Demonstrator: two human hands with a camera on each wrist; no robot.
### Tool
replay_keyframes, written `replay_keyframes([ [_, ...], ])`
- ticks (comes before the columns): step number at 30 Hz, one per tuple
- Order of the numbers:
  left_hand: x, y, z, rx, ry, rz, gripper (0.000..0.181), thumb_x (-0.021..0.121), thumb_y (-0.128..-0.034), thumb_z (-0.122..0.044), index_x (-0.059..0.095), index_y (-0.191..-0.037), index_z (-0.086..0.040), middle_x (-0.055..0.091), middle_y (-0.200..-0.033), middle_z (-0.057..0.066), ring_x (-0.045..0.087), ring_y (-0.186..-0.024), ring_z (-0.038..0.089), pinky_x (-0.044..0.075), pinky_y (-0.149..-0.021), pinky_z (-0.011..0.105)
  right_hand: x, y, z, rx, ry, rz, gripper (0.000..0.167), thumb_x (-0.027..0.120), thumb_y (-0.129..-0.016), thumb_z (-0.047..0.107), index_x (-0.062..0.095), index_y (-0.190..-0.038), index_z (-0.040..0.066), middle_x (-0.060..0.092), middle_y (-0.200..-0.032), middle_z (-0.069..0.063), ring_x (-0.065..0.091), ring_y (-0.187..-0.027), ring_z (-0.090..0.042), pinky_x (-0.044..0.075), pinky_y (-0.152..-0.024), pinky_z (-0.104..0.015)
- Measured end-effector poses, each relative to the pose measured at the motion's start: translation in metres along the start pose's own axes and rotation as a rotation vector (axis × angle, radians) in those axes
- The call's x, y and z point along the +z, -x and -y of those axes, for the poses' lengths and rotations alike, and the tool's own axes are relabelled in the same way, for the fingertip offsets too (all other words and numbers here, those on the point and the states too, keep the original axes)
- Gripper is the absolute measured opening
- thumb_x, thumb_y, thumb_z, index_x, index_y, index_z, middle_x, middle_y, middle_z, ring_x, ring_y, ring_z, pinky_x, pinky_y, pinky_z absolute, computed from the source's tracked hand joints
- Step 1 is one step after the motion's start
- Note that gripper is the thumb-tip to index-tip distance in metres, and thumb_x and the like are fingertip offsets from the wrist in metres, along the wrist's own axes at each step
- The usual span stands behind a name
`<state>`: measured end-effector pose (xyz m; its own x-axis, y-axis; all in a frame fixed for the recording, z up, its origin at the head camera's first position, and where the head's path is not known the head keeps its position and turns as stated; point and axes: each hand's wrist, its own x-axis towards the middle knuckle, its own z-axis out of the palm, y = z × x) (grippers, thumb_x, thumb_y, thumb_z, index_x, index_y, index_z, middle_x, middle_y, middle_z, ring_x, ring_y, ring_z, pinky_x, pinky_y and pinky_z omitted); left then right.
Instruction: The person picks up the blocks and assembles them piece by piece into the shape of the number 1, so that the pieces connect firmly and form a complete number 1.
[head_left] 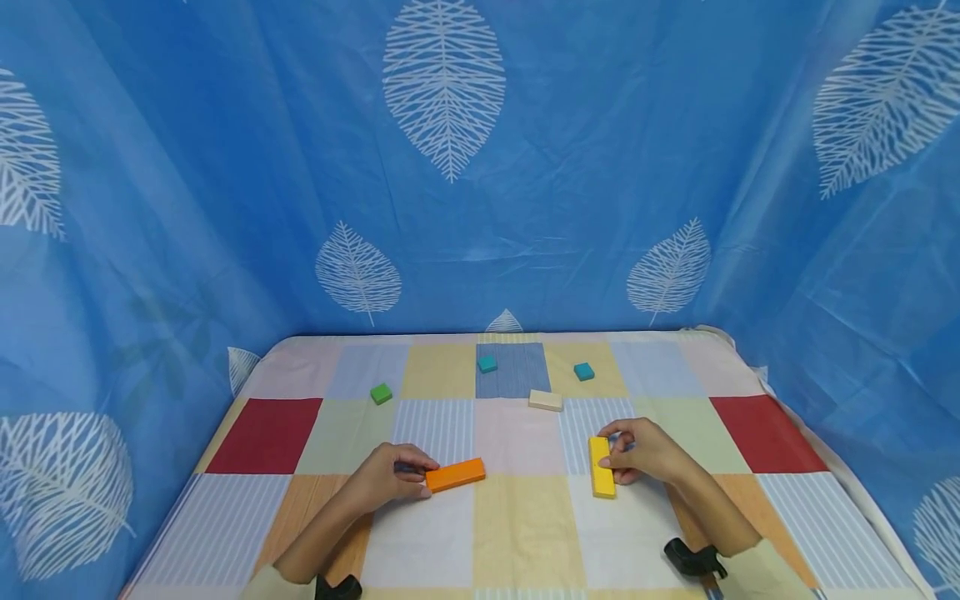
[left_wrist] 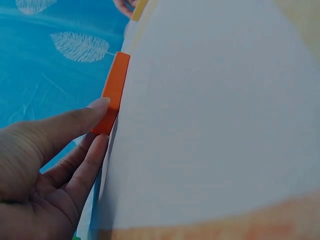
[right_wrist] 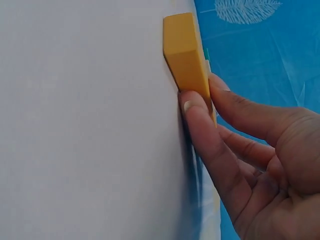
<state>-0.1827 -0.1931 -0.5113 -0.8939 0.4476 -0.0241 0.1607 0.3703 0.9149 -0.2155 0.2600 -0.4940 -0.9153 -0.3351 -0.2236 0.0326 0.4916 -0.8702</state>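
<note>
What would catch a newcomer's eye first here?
Probably the bright orange block, pinched in the person's left grip, and the yellow block in the right grip, both low in the head view, towards the middle. Behind the patchwork cloth rises a blue curtain printed with white leaves.

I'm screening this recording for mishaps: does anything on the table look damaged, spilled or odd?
Nothing stands out: the left hand grips an orange block, the right hand a yellow block, and no damage or spill shows on the patchwork cloth.
</note>
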Motion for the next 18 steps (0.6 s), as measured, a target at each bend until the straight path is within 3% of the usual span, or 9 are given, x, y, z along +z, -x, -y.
replay_keyframes([
  [10,0.004,-0.007,0.002,0.024,-0.033,-0.028,0.030,0.085,-0.0800,-0.002,0.079,-0.109,-0.006,0.073,-0.108,0.010,0.069,-0.099,0.022,0.057,-0.083,0.026,0.010,-0.009,0.000,0.026,-0.069,-0.075,0.049,0.082,-0.085,0.009,0.060,-0.126,-0.009,0.060,-0.076,-0.010,0.069,-0.062,-0.025,0.059,-0.058,-0.034],
  [18,0.005,-0.010,0.003,0.069,-0.014,-0.014,0.029,0.083,-0.0813,0.000,0.078,-0.109,-0.001,0.073,-0.108,0.013,0.069,-0.099,0.024,0.057,-0.084,0.028,0.019,-0.014,0.006,-0.017,0.100,-0.249,0.034,0.085,-0.081,0.008,0.073,-0.112,-0.001,0.070,-0.098,-0.009,0.060,-0.072,-0.018,0.055,-0.063,-0.024],
])
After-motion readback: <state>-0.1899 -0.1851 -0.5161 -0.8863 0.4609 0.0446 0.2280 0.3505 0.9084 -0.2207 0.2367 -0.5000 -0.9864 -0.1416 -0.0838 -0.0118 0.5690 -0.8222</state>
